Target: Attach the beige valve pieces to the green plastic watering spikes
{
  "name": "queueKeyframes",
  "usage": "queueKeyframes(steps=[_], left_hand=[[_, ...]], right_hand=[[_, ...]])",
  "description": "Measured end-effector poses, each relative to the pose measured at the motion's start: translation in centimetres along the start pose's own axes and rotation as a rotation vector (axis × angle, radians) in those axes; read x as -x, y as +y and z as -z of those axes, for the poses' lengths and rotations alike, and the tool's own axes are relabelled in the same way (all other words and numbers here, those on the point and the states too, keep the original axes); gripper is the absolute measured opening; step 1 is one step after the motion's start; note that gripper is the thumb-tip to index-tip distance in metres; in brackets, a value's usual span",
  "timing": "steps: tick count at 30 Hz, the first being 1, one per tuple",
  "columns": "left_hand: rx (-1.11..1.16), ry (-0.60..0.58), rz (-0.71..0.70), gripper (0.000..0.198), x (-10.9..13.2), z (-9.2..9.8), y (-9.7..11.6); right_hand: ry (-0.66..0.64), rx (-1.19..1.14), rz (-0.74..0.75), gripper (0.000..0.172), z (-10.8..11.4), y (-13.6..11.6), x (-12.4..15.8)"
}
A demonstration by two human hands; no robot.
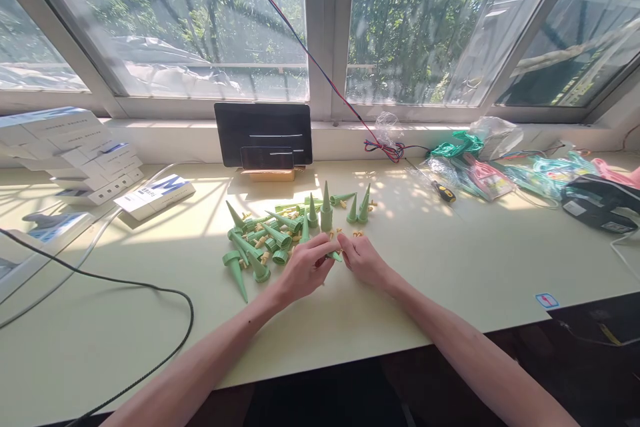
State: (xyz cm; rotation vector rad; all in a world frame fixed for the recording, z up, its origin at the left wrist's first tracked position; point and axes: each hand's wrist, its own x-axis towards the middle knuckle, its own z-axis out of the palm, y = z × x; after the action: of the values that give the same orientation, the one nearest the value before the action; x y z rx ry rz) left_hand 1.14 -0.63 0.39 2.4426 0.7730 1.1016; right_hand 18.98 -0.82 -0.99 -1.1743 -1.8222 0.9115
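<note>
My left hand (pixel 306 268) is closed around a green plastic spike (pixel 335 256), whose pointed end sticks out toward my right hand. Thumb and fingers of my right hand (pixel 365 259) are pinched together close beside it; what they hold is too small and hidden to make out. Left of my hands lies a loose heap of green cone-shaped spikes (pixel 280 240) with small tan plastic pieces (pixel 265 258) among them. Several spikes stand upright behind my hands, among them a tall one (pixel 326 208) and a pair (pixel 357 210) to the right. Small tan bits (pixel 358 233) lie near my right fingers.
A dark tablet (pixel 263 127) and a phone (pixel 267 157) lean on a wooden stand (pixel 273 175). White boxes (pixel 95 160) are stacked at left, near a black cable (pixel 150 285). A screwdriver (pixel 444 191) and bagged cords (pixel 487 177) lie at right.
</note>
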Motion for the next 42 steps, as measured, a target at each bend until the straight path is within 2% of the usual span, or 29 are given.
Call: queueKeyframes(steps=[6, 13, 19, 25, 42], left_hand=[[0.021, 0.041, -0.053, 0.032, -0.1, 0.0, -0.1], [0.045, 0.065, -0.037, 0.022, -0.2, -0.1, -0.2], [0.055, 0.078, -0.004, 0.017, -0.3, -0.1, 0.1], [0.048, 0.092, -0.029, 0.014, -0.4, -0.3, 0.4], [-0.004, 0.046, -0.107, 0.021, 0.0, -0.7, 0.3]], right_hand=[[0.015, -0.042, -0.033, 0.067, -0.1, 0.2, 0.0], [0.035, -0.053, -0.02, 0.066, -0.3, 0.2, 0.0], [0.087, -0.004, 0.051, 0.06, -0.2, 0.0, 0.1], [0.101, 0.041, 0.083, 0.058, -0.2, 0.6, 0.1], [0.061, -0.054, -0.085, 0.061, 0.0, -0.6, 0.2]])
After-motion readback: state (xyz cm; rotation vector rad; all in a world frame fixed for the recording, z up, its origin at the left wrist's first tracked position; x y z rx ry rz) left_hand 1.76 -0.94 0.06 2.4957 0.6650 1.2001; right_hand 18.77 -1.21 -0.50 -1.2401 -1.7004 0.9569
